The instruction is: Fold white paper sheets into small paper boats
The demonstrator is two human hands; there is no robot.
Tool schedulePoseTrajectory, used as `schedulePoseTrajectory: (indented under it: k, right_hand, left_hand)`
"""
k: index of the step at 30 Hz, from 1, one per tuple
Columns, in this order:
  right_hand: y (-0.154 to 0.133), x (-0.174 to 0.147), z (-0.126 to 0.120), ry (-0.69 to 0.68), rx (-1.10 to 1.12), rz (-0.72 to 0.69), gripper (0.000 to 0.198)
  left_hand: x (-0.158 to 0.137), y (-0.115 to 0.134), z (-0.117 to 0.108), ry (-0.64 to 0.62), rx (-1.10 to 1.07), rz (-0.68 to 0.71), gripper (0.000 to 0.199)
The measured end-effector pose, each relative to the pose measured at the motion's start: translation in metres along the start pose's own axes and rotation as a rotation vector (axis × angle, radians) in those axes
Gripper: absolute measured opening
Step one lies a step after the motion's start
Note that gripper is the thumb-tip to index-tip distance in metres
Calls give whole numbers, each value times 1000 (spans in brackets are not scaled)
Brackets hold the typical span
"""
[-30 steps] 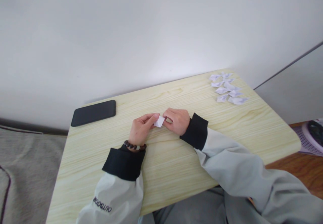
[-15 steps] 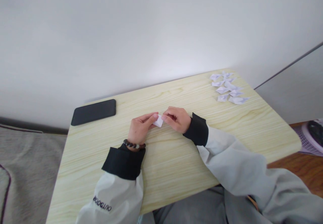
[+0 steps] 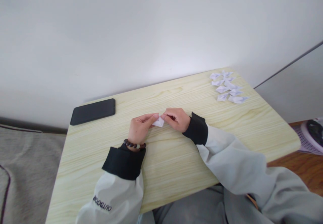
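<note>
A small piece of folded white paper (image 3: 158, 122) is pinched between my two hands over the middle of the table. My left hand (image 3: 141, 127) grips its left side, thumb on top and fingers beneath. With thumb and forefinger, my right hand (image 3: 177, 119) holds the upper right corner. A crease runs down the paper's face; the fingertips cover its upper edge. At the far right of the table lie several folded white paper pieces (image 3: 228, 86) with pointed ends, set close together in rows.
A black phone (image 3: 93, 111) lies at the left back edge of the pale wood-grain table (image 3: 171, 173). A white wall (image 3: 156, 32) rises right behind the table. On the floor at the right stands a purple basket (image 3: 306, 139); grey fabric (image 3: 30, 170) spreads at the left.
The paper has tilted slightly between my fingers, and a crease now shows on its face. My right thumb and forefinger have closed in at its corner. The folded pieces and phone stay put.
</note>
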State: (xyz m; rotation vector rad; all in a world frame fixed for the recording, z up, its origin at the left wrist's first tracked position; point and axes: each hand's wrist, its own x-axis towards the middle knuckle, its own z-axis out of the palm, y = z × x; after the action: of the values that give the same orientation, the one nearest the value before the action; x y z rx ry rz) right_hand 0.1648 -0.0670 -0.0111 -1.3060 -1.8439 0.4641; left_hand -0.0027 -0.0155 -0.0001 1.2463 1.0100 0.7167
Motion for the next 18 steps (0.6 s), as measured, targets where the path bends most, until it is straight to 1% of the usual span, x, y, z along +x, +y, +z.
schedulePoseTrajectory:
  k: [3,6,8,12,18]
  right_hand:
    - [1,1,0,-16,28,-14,31]
    - [2,1,0,2,59,-16,31]
    - [2,1,1,34,77,-5,30]
    - [3,2,1,98,90,23,28]
    - [4,1,2,78,87,20,29]
  left_hand:
    - [-1,2,2,33,14,4,36]
    - [-3,5,5,71,4,-12,39]
    - [-3,6,5,49,-33,-33,42]
    - [-3,7,4,-37,-100,-77,47]
    - [-5,6,4,-14,-18,-104,40]
